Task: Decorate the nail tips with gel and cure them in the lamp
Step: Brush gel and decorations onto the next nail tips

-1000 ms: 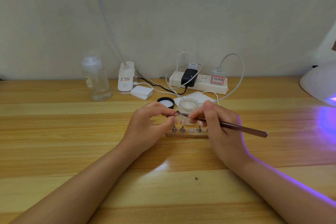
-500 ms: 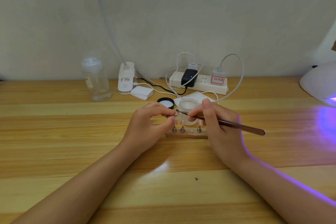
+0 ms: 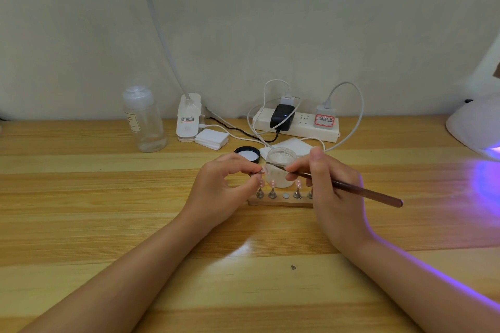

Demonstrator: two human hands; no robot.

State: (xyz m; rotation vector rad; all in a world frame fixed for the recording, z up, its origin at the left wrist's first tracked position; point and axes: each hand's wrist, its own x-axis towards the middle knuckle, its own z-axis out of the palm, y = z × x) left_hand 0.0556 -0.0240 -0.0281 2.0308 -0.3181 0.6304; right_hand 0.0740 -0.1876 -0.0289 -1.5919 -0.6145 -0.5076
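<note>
At the far left of your wooden table (image 3: 81, 197) a clear pump bottle (image 3: 143, 119) stands upright near the wall, and just right of it sits the white clip base of a lamp (image 3: 188, 117) with a stack of white pads (image 3: 211, 139) touching its foot. A black jar lid (image 3: 247, 154) lies upside down beyond your left hand (image 3: 219, 192), whose thumb and fingers are curled and pinching one nail tip (image 3: 263, 169) by its small stand (the tip itself is tiny and pale, hard to make out). Just behind that pinch stands the open gel jar (image 3: 280, 167), and in front of it the wooden holder (image 3: 278, 201) carries the other nail tips (image 3: 273, 184) upright on metal pegs, with one bare magnet spot in the middle of the row. Your right hand (image 3: 332, 194) grips the brown brush (image 3: 359, 192) like a pen, its handle pointing right and its thin tip reaching left to the held nail tip; whether it touches, you cannot tell. Behind, a white power strip (image 3: 297, 124) lies along the wall with plugs and looping cables. At the far right edge the white curing lamp (image 3: 476, 127) throws violet light across the table.
</note>
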